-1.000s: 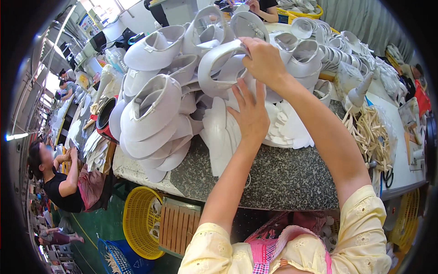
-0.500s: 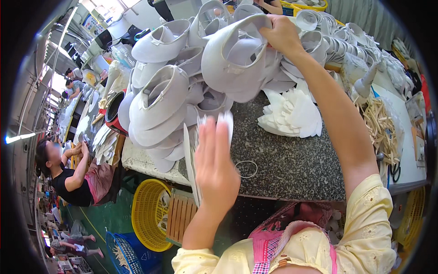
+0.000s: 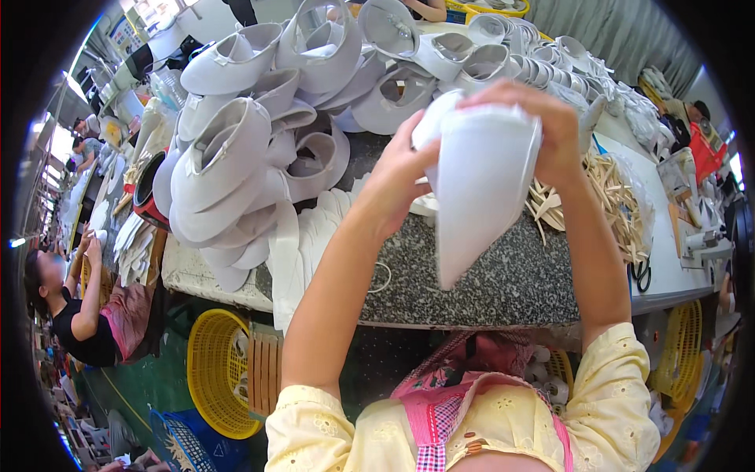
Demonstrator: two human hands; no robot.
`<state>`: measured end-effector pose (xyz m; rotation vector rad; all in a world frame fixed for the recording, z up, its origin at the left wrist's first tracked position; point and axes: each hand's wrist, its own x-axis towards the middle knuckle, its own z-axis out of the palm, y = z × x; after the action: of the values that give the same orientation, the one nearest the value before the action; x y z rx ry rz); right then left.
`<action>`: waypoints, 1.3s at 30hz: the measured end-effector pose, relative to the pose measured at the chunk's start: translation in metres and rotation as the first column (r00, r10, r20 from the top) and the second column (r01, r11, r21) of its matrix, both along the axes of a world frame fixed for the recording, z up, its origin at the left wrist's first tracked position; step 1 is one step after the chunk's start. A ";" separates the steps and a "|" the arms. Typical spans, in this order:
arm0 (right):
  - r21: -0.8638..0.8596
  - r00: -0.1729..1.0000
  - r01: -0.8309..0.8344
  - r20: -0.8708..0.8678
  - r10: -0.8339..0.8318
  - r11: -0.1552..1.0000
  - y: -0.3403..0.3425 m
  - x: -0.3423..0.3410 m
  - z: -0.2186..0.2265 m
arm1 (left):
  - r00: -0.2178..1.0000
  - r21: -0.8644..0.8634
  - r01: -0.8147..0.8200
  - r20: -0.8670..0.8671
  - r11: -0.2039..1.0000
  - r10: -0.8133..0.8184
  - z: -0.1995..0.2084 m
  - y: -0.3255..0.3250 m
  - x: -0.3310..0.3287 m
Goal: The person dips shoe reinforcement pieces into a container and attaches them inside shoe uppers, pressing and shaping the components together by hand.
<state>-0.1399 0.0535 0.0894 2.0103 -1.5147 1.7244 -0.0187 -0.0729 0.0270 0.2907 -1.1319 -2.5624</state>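
We saw that the white visor (image 3: pixel 484 189) had passed from one hand to two; a moment earlier the right hand (image 3: pixel 554 126) alone held its rim up beside the piled visors (image 3: pixel 224 149), while the left hand (image 3: pixel 397 177) stood apart with its fingers straight. Now the left hand pinched the visor's upper left part, thumb against fingers; the right hand was curled over the upper right edge, blurred, and we could not tell how hard it pressed. The visor hung clear of the speckled tabletop (image 3: pixel 511 291), nearer to us, its pointed end down; the piled visors sat apart to its left, and flat white pieces (image 3: pixel 303 244) lay beside the left forearm (image 3: pixel 334 275); with both hands upon one visor, we judged, neither was free for another.
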 end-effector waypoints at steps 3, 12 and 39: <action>-0.068 0.899 -0.028 -0.438 -0.005 0.997 0.034 0.019 -0.007 | 0.981 -0.301 -0.168 -0.148 0.939 0.128 0.005 0.006 -0.007; -0.528 0.738 0.650 0.266 -0.621 0.547 0.157 0.076 -0.030 | 0.926 -0.123 -0.154 -0.363 0.980 0.100 -0.004 -0.074 0.004; -0.367 0.926 0.215 0.370 -0.070 0.905 0.160 0.047 -0.068 | 0.748 -0.171 0.461 -0.452 0.870 -0.486 -0.008 -0.108 -0.069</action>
<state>-0.0934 0.2133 0.0213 1.4092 -1.2104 2.1959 -0.0878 -0.1806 0.0187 -0.7182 -1.1697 -2.7705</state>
